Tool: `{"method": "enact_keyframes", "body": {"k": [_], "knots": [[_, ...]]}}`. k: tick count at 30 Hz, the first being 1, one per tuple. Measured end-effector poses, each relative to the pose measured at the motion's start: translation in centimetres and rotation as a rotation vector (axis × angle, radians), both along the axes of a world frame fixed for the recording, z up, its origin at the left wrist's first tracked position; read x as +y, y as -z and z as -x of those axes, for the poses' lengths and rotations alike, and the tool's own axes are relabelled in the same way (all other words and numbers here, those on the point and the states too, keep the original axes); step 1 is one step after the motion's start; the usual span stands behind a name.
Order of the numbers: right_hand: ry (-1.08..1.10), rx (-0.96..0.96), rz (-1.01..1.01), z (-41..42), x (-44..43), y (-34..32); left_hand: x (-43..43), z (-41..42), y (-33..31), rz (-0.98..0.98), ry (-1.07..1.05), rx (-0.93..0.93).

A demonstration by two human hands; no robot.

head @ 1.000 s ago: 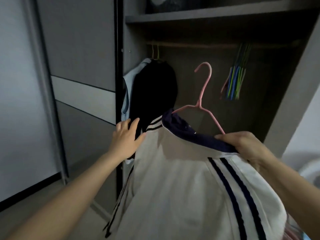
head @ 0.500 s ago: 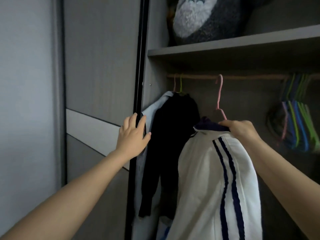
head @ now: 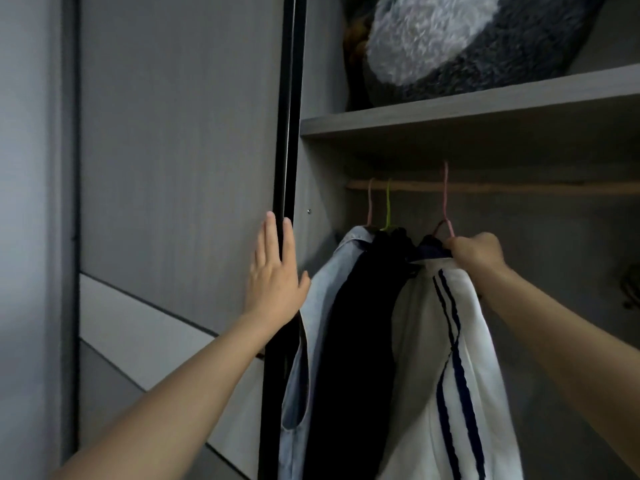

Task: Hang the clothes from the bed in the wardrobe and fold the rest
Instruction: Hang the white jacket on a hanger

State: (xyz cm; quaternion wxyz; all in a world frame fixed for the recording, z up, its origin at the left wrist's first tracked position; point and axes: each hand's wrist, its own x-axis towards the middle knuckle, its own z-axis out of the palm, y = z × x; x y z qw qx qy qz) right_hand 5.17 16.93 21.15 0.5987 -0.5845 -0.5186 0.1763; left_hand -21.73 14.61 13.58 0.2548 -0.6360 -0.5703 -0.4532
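Right hand (head: 476,252) grips the hanger (head: 446,202) neck at the jacket (head: 433,358) collar, hook straight above it and apparently over the rail (head: 519,187), jacket hanging straight down; left hand (head: 277,282) lies flat, fingers straight, on the door (head: 173,168) edge, farther off.

Left hand (head: 273,282) flat, fingers straight; right hand (head: 476,252) raised, fingers curled

Off-task items I can see around the plush cushion

A dark grey plush cushion (head: 450,39) with a fluffy white patch lies on a grey shelf (head: 450,112). Just left of it I make out something small and brownish (head: 356,32), too dim to identify. Far to its left is a plain pale wall (head: 31,202).
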Motion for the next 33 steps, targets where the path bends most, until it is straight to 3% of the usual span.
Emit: {"method": "enact_keyframes", "body": {"k": [4,7,17,26,29,33], "knots": [[0.069,-0.099,0.008,2.2,4.2,-0.2,2.7,0.6,0.9,-0.341,0.094,0.059],[0.103,-0.16,0.044,3.9,6.7,0.0,3.5,1.0,1.1,-0.44,0.123,0.064],[0.113,-0.223,0.137,6.9,9.8,3.6,2.3,1.0,0.8,-0.413,0.148,0.063],[0.246,-0.508,0.134,2.4,4.4,6.3,2.0,0.9,0.6,-0.399,0.09,0.075],[0.383,-0.674,0.223,-1.2,0.6,6.1,2.0,0.7,0.6,-0.411,0.071,0.069],[0.741,-0.96,0.283,-8.0,-6.4,5.3,2.0,-0.3,1.7,-0.427,0.052,0.002]]}}
